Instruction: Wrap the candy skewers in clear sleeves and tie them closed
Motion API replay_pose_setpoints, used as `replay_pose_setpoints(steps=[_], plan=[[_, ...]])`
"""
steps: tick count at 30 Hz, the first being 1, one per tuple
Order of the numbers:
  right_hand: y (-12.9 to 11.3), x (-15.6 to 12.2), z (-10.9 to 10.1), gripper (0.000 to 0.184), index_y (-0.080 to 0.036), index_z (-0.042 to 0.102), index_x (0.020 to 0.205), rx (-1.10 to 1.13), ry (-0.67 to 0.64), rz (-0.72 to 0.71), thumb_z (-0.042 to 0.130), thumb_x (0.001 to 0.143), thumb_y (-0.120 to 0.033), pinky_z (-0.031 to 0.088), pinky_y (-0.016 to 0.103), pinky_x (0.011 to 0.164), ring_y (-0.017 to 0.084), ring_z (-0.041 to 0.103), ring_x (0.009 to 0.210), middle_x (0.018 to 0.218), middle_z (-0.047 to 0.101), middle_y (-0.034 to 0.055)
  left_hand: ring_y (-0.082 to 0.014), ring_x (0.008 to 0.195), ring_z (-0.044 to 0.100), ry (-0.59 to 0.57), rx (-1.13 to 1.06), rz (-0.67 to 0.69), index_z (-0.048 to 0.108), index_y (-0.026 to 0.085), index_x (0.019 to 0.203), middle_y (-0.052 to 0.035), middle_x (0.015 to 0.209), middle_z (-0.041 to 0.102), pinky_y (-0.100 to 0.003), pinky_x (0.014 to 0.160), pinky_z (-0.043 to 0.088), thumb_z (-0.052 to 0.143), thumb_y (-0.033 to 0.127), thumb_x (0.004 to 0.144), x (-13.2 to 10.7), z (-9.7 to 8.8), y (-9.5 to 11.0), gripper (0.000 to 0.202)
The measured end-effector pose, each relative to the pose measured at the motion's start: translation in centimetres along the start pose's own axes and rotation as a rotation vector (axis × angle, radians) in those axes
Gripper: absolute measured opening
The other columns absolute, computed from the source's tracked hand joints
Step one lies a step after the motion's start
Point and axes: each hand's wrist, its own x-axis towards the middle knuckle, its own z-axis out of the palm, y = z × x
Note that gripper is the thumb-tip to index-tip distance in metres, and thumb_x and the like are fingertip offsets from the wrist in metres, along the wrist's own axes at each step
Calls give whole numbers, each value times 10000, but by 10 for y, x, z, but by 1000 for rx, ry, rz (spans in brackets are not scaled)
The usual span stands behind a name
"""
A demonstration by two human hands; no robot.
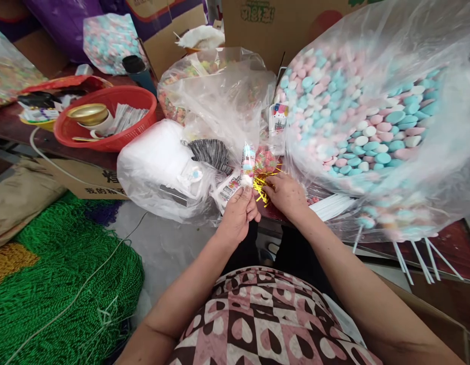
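Observation:
My left hand (238, 215) is closed in a pinch on the lower end of a candy skewer (248, 158), which stands upright with pink, blue and white candies in a clear wrapper. Just to its right, my right hand (286, 195) has its thumb and curled fingers at a loose pile of gold twist ties (262, 190). Its fingertips pinch among the ties, partly hidden by them. Printed cards or wrappers (229, 190) lie behind my left hand. Red and green gummy candies (265, 159) sit behind the ties.
At right, a big clear bag (417, 177) holds pastel candies; candy skewers with white sticks (421, 258) overhang the table edge. White paper sticks (333, 205) lie beside my right wrist. A white plastic bag (151, 157), red basket (105, 142) and bag of gummies (215, 91) stand left and behind.

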Motion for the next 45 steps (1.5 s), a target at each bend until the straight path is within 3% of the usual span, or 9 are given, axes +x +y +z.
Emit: replay_pose_setpoints(steps=[4,9,17,26,30,33,38,41,45], plan=[[-3,2,6,202,-187,687,746,7,-10,77,519,849,-235,378,316,655,229,592,799,839,681,99,-28,339,286,21,-4,7,541,161,798,120,449,328,-175,388,376,709,475,773,-1,-4,0,357],[10,2,2,199,-200,659,775,116,19,110,496,861,-276,387,302,624,205,599,709,773,694,60,-25,350,281,18,-18,-5,542,162,799,117,460,321,-169,396,374,703,451,787,0,-9,-3,331],[19,-2,2,194,-201,649,794,459,83,114,492,859,-295,477,317,695,190,632,706,740,705,30,-26,347,278,14,-19,-2,541,163,795,116,455,320,-171,391,372,697,454,791,-1,-8,-3,331],[26,0,7,198,-228,738,860,514,107,167,554,787,-236,519,404,839,223,667,840,860,735,37,-30,347,284,27,17,-5,533,170,794,118,458,325,-177,396,375,710,485,766,0,-7,-4,363],[28,-1,-2,224,-218,741,907,574,93,210,563,772,-227,560,372,685,197,663,712,788,725,23,-30,350,275,30,22,-16,532,172,803,120,457,318,-175,397,368,713,486,762,1,-9,-5,366],[23,-7,-12,220,-195,732,920,739,115,308,594,775,-288,533,321,527,167,621,569,677,688,7,-31,350,271,32,36,-9,528,174,798,120,459,314,-179,396,367,710,503,758,1,-9,-5,378],[-2,-27,-32,211,-200,708,864,1063,151,326,711,714,-348,483,255,499,118,581,543,694,682,-6,-29,361,270,32,99,-21,528,175,795,110,475,340,-168,384,322,699,521,757,0,-4,-8,388],[-12,-33,-33,224,-197,679,866,1040,148,325,690,733,-376,465,248,483,120,574,531,678,676,-3,-28,360,256,6,116,-46,527,180,801,110,478,325,-165,376,289,677,528,774,3,0,-12,379],[-4,-30,-20,212,-193,650,850,926,141,354,632,762,-385,469,272,501,130,561,507,655,663,-3,-29,353,235,1,122,-77,519,187,808,112,481,309,-169,366,261,662,545,780,8,5,-16,387]])
